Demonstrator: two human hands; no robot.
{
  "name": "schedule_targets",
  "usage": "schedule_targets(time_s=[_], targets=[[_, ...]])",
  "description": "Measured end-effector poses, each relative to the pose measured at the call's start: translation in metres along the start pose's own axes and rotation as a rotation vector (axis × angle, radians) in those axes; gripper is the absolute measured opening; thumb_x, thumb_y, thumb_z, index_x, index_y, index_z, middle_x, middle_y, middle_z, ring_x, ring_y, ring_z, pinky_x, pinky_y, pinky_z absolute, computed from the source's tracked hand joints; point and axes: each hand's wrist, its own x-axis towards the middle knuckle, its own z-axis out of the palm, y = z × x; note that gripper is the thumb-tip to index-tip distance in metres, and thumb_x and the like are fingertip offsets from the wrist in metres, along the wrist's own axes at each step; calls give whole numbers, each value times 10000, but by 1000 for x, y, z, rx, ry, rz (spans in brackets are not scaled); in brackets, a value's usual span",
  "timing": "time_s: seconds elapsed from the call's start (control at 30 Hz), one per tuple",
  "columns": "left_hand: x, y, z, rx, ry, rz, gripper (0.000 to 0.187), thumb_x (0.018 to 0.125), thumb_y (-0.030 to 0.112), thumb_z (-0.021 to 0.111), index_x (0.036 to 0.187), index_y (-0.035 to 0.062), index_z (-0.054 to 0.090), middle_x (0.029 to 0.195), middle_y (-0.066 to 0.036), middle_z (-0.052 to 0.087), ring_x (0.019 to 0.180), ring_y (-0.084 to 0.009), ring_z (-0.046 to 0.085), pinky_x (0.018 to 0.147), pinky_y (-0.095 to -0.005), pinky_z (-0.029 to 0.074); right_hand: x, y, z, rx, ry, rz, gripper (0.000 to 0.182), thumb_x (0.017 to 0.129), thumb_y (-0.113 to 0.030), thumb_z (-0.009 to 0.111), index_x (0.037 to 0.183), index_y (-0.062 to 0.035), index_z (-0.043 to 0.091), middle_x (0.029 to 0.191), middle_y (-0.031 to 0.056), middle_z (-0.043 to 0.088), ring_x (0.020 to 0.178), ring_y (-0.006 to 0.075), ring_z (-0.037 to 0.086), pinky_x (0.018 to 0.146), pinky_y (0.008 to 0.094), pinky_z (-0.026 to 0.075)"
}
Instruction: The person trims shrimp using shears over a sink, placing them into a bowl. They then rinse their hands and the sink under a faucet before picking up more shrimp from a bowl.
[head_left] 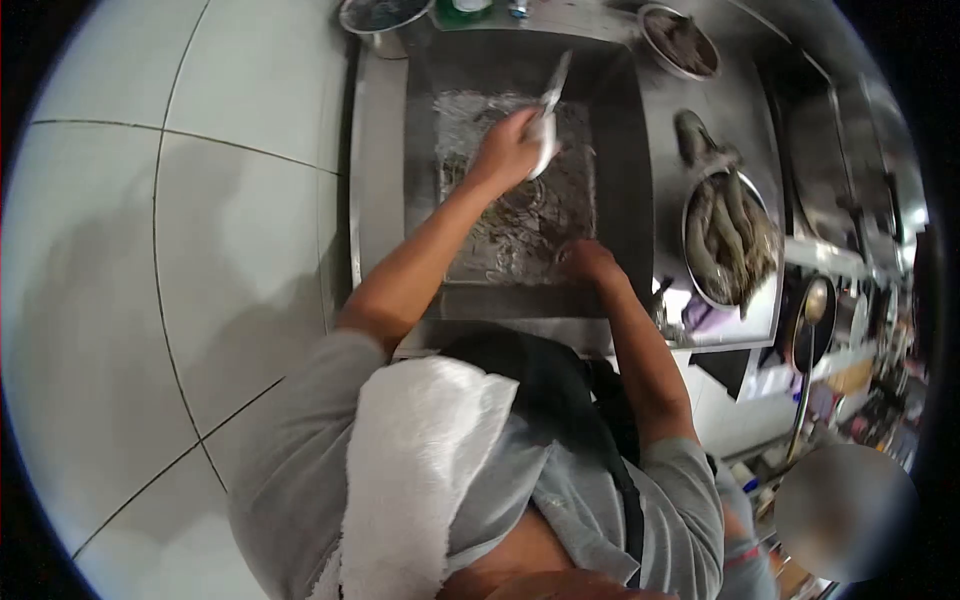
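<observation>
In my left hand (508,155) is a knife (555,85), its blade pointing up and away from me and its white handle (545,148) closed in my fingers. That hand is above the sink's murky water (500,235), in which dark bits float. My right hand (588,262) is low at the sink's near right side, at the water surface. Its fingers are dark, blurred and partly hidden, so I cannot make out whether they hold anything. Around both hands are the walls of the steel sink (625,180).
On the right counter, a bowl (690,240) is heaped with long grey-green pieces (725,230), one lying beyond its rim. A smaller bowl (655,45) with brownish contents stands farther back. Another metal bowl (385,15) is at the back left. A ladle (808,340) and a person (745,560) are at right.
</observation>
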Motion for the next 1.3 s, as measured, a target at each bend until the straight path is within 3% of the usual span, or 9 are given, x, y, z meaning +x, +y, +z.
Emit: schedule_targets(time_s=[0.07,0.17,0.23,0.4,0.53,0.6,0.8,1.0,1.3], targets=[[-47,-20,-51,-17,149,-97,501,774,150,726,1218,22,533,925,-113,676,796,-155,639,682,-299,495,18,-13,-1,313,-93,-50,278,834,-302,610,979,-79,688,906,195,665,827,306,655,758,400,500],[-115,-33,-104,88,409,-157,534,813,111,699,1286,17,470,906,-102,664,781,-116,615,664,-261,491,105,-20,25,-362,-66,-86,261,824,-289,609,966,-85,691,827,162,671,735,317,646,716,397,502],[-149,-60,-120,87,512,-216,523,833,84,667,1297,-8,442,892,-90,649,769,-115,603,670,-262,493,156,-39,21,-73,-29,-206,261,816,-296,608,936,-81,694,812,160,671,747,365,636,709,411,505],[-171,-71,-121,49,613,-280,545,819,45,661,1301,-36,421,889,-100,634,790,-139,619,728,-290,517,302,-69,30,-23,356,18,308,801,-316,625,853,-16,673,780,186,660,776,373,640,715,430,511],[-180,-95,-114,147,705,-213,572,785,-1,667,1299,-49,419,911,-122,641,805,-161,632,764,-302,521,372,-50,62,-414,539,-155,378,810,-345,614,827,31,651,812,211,656,825,351,650,759,434,514],[-180,-90,-112,159,717,-235,581,773,-28,662,1299,-53,417,934,-135,639,825,-167,632,776,-303,519,363,-70,76,-267,819,73,368,806,-312,618,883,47,641,884,215,661,867,334,654,811,450,511],[-172,-75,-113,72,694,-256,531,813,-22,605,1309,-32,416,937,-119,621,802,-155,623,754,-291,518,348,-63,45,-34,107,117,551,833,-396,610,1124,63,519,1023,192,635,852,339,650,774,435,521],[-154,-58,-114,56,599,-212,497,834,19,622,1290,-21,429,910,-105,630,780,-126,607,688,-261,502,211,-58,-9,1412,-333,72,361,926,-259,511,1138,33,519,1032,154,627,858,266,621,775,424,526],[-73,-16,-27,-124,39,-164,591,757,226,763,1236,5,498,859,-61,654,716,-108,601,605,-257,469,-5,-110,-39,1791,-60,-89,320,949,-241,489,1165,-8,530,1096,131,612,992,253,594,845,372,497]])
